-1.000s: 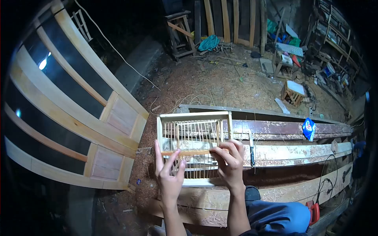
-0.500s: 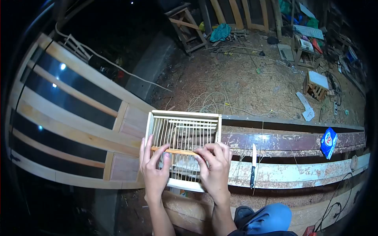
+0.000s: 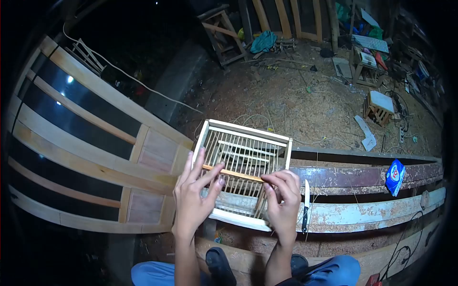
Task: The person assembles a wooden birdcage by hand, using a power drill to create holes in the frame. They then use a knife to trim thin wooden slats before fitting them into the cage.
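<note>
A small wooden cage [image 3: 249,131] with thin bars and a pale frame is tilted in front of me, its right side lower in view. Across the bars runs an orange-brown wooden strip [image 3: 234,173]. My left hand [image 3: 194,196] clasps the cage's left side, two fingers along the frame, with the index finger and thumb reaching inward near the strip's left part. At the strip's right end, my right hand [image 3: 282,195] is closed, thumb and fingertips pinching it, while the palm lies over the cage's right edge. That edge is partly hidden by the hand.
Right of the cage, a knife [image 3: 306,205] with a black handle lies on a pale, shaving-covered plank [image 3: 353,213]. A blue packet [image 3: 395,177] sits farther right on a dark board. Large wooden panelled frames [image 3: 102,164] stand at left. A cable and wood scraps lie on the ground.
In view, the cage has turned clockwise and shifted right, with both hands moving along. The left index finger and thumb are spread farther apart, while the right hand stays at the strip's right end.
</note>
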`<state>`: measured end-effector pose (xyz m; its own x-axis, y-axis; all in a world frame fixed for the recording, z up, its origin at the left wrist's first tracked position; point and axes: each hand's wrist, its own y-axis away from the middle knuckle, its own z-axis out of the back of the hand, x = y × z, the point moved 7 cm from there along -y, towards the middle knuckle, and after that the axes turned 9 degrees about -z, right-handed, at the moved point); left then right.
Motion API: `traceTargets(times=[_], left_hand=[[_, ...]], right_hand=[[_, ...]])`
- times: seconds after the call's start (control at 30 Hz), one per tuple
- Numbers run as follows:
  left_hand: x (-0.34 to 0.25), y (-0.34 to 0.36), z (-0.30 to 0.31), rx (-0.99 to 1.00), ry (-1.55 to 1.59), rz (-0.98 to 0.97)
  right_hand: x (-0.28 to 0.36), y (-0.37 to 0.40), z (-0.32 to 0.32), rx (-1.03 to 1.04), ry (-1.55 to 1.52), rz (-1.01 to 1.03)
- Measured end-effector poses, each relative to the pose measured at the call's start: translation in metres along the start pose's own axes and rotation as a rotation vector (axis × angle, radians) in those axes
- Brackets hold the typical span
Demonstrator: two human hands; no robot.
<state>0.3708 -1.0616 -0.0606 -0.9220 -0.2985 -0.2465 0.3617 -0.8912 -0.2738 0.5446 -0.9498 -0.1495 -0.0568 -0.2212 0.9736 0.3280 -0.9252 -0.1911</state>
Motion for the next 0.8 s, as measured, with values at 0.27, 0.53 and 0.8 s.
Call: traceTargets(times=[0.27, 0.53, 0.8], left_hand=[[0.068, 0.034, 0.006, -0.012, 0.421, -0.163], [0.145, 0.087, 0.01, -0.159, 0.763, -0.021], [0.131, 0.082, 0.002, -0.197, 0.87, -0.051]], right_hand=[[0.022, 0.017, -0.031, -0.036, 0.138, 0.106], [0.071, 0.037, -0.098, 0.069, 0.328, 0.263], [0.054, 0.035, -0.077, 0.062, 0.369, 0.192]])
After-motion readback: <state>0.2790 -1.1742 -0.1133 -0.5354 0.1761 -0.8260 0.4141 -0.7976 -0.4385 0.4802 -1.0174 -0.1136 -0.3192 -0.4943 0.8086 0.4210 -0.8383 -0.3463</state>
